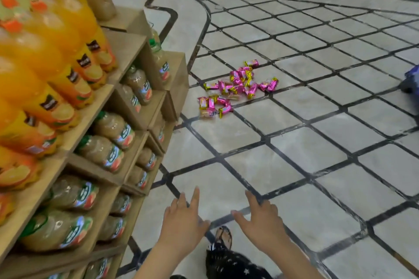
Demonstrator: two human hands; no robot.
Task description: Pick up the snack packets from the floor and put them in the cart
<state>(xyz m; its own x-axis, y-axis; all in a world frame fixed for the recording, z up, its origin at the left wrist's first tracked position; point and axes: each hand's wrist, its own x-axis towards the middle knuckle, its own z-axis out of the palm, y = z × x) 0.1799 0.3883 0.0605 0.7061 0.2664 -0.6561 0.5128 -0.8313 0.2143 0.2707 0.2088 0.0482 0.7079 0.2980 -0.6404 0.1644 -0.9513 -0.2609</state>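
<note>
Left hand point(183, 222) and right hand point(260, 219) low in front, fingers spread straight, holding nothing. Sandalled foot point(223, 235) below them. Wooden shelf point(122, 52) beside left hand: orange juice bottles point(56, 29) on upper tiers, pale juice bottles point(108, 129) in lower crates. Snack packets point(238, 86), pink-and-yellow, scattered on tiled floor point(294, 154) near shelf's far corner, well ahead of both hands. Only floor between.
</note>
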